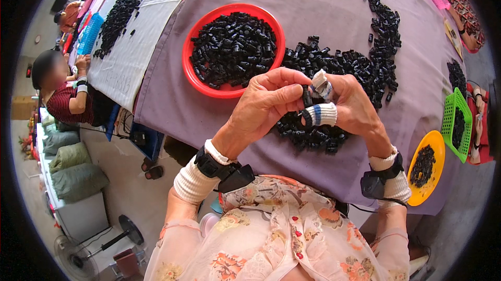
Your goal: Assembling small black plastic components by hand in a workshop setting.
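Observation:
In front of my chest, above the purple-grey cloth, both hands meet over a small black cylindrical part (306, 96). My left hand (261, 104) pinches it between thumb and forefinger. My right hand (355, 104) is closed from the other side, its thumb and forefinger in white knit covers with blue stripes, fingertips at the part. A dark piece at the tip of the lower cover is too small to make out. Beneath and beyond my hands spreads a pile of similar black parts (360, 75). A red basin (187, 54) full of them stands to the left.
At right are a yellow plate (437, 148) with dark bits and a green basket (468, 124). A blue basket (90, 34) and more black parts (117, 17) lie on the white cloth at left. Co-workers sit at the left (73, 93) and far right (464, 12).

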